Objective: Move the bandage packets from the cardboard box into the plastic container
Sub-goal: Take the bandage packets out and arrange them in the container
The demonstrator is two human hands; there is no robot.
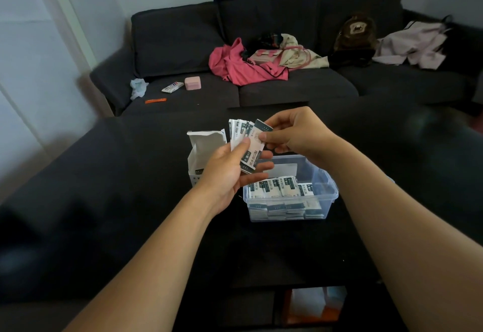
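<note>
On the left, the box (202, 154) stands with its flap open near the middle of the dark surface (104, 201), just beside the container. I cannot see whether any packets remain inside it.

My left hand (227, 172) is raised above the surface between box and container, its grip clamped on a fanned stack of packets (241, 133), thumb pressed across the front, fingers curled behind. My right hand (292, 133) meets it from the other side: thumb and forefinger pinch the front packet (257, 139) of the stack near its upper end, so that grip is closed on that one packet.

Below and to the right sits the container (330, 190), clear-walled, already holding many packets lying in rows on top of more beneath. Both hands hover just over its far left corner.

I judge I am mid-transfer: a handful is out of the box and I am peeling packets off to drop them in. The next move calls for sliding the pinched packet free of the stack without loosening the left hold, then lowering it into the container, flat beside the others.
</note>
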